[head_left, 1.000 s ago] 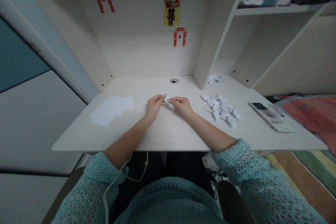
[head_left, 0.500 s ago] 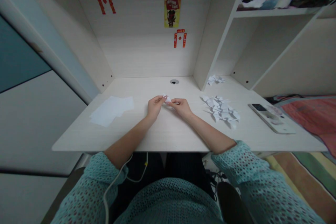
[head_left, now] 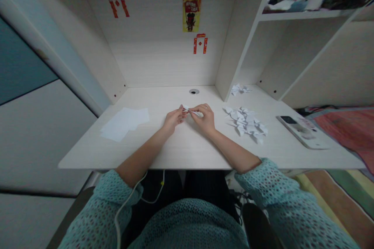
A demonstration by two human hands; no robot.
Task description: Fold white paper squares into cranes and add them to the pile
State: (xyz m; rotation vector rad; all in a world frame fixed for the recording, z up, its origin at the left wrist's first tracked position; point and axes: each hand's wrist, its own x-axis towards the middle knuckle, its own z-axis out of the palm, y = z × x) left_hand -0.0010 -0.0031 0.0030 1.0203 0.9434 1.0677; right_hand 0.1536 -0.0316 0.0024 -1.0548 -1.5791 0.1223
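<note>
Both hands meet over the middle of the pale wooden desk (head_left: 187,151). My left hand (head_left: 173,119) pinches one end of a small white folded paper piece (head_left: 190,111). My right hand (head_left: 205,118) pinches the other end, fingers curled over it. Most of the paper is hidden between the fingertips. A pile of several finished white folded paper shapes (head_left: 246,122) lies just right of my right hand. A stack of flat white paper sheets (head_left: 124,122) lies to the left of my left hand.
A white remote control (head_left: 302,131) lies at the desk's right. More folded paper (head_left: 239,88) sits in the open shelf bay at the back right. A cable hole (head_left: 194,91) is at the back. Stickers hang on the back wall. A colourful rug and red bedding are at right.
The hands have drawn closer together and my right hand has turned over the paper piece, which now lies flatter and more hidden between the fingers.
</note>
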